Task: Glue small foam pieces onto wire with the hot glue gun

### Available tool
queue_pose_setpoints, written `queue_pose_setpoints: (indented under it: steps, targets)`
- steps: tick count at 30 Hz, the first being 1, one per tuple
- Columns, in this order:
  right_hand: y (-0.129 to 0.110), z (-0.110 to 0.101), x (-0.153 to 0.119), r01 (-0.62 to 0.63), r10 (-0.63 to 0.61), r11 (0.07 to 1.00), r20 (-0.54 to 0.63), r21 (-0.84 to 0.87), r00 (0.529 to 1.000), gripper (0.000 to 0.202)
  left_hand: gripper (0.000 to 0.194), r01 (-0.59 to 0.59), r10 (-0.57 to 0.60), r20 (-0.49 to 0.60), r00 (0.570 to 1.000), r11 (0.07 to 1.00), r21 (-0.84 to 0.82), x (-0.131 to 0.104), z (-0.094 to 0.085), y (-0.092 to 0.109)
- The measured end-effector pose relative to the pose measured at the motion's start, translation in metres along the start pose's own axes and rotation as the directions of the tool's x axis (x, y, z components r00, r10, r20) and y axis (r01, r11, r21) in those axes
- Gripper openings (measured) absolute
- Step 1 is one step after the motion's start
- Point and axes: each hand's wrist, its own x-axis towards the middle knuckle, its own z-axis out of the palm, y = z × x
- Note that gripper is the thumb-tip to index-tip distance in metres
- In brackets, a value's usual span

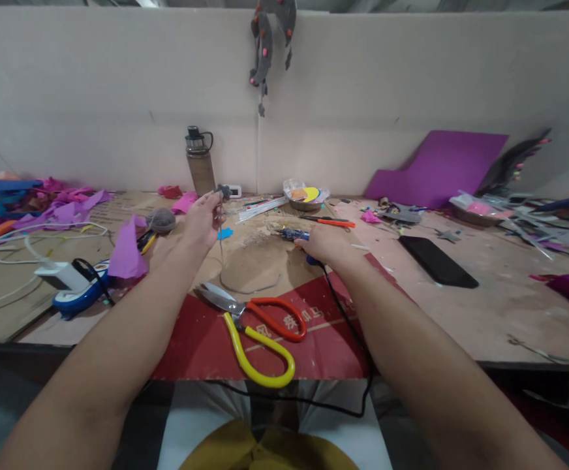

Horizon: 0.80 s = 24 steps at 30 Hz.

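Observation:
My left hand [207, 215] is raised above the table and pinches a small grey piece [224, 190], from which a thin grey strand [250, 290] hangs and curves over the cardboard. On the right, my right hand [321, 243] is closed around a blue tool [295, 234] with a black cord, perhaps a glue gun. Its tip points left over the cardboard. Scissors [238, 310] with one red and one yellow handle lie between my forearms. A blue scrap [225, 234] lies just right of my left hand.
A bottle [199, 160] stands behind my left hand. Left are grey yarn [162, 220], purple felt [128, 251] and a power strip [81, 295]. A phone [438, 261], purple sheet [441, 166] and bowls [306, 203] lie right and back. The black cord [346, 307] runs beside my right forearm.

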Motion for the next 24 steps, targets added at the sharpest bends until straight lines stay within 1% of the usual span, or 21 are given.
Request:
queue_pose_setpoints:
  steps: [2,5,9,12,14,16,19,21,22,23,24]
  targets:
    - [0.007,0.01,0.003,-0.047,0.049,0.999,0.107,-0.027,0.993,0.019,0.011,0.007,-0.006,0.009,1.0,0.999,-0.035,-0.002,0.002,0.0]
    - [0.009,0.015,0.004,-0.097,0.102,0.995,0.205,-0.034,0.973,0.018,0.014,0.009,-0.009,0.003,1.0,0.999,-0.052,-0.004,0.005,0.001]
    - [0.006,0.003,-0.002,-0.167,0.159,0.986,0.22,0.015,0.962,0.026,0.01,0.034,-0.035,-0.01,0.999,0.997,-0.067,-0.005,0.007,-0.001]
    - [0.0,-0.009,-0.008,-0.228,0.191,0.953,0.19,0.198,0.963,0.024,0.01,0.062,-0.063,-0.008,0.998,0.995,-0.082,-0.004,0.005,-0.003]
    - [-0.005,-0.012,-0.01,-0.238,0.201,0.899,0.138,0.367,0.97,0.025,0.011,0.076,-0.077,-0.008,0.997,0.993,-0.086,-0.003,0.004,-0.004]
    - [-0.011,-0.011,-0.01,-0.191,0.195,0.823,0.05,0.535,0.98,0.028,0.011,0.08,-0.082,-0.022,0.996,0.992,-0.098,-0.003,0.003,-0.005]
    - [-0.021,-0.006,-0.009,0.0,0.132,0.648,-0.112,0.761,0.985,0.029,0.011,0.099,-0.104,-0.036,0.994,0.989,-0.113,-0.004,0.003,-0.007]
    - [-0.028,-0.003,-0.011,0.128,0.05,0.514,-0.178,0.848,0.983,0.027,0.011,0.127,-0.13,-0.015,0.991,0.987,-0.101,-0.005,0.004,-0.009]
    - [-0.031,-0.002,-0.013,0.172,0.004,0.458,-0.195,0.872,0.981,0.026,0.011,0.139,-0.139,-0.001,0.99,0.986,-0.092,-0.005,0.004,-0.009]
    - [-0.034,-0.001,-0.014,0.206,-0.038,0.422,-0.209,0.883,0.977,0.026,0.011,0.148,-0.148,0.009,0.989,0.985,-0.084,-0.005,0.004,-0.01]
    - [-0.037,0.0,-0.016,0.241,-0.072,0.41,-0.232,0.88,0.97,0.026,0.012,0.157,-0.156,0.014,0.988,0.984,-0.079,-0.006,0.004,-0.01]
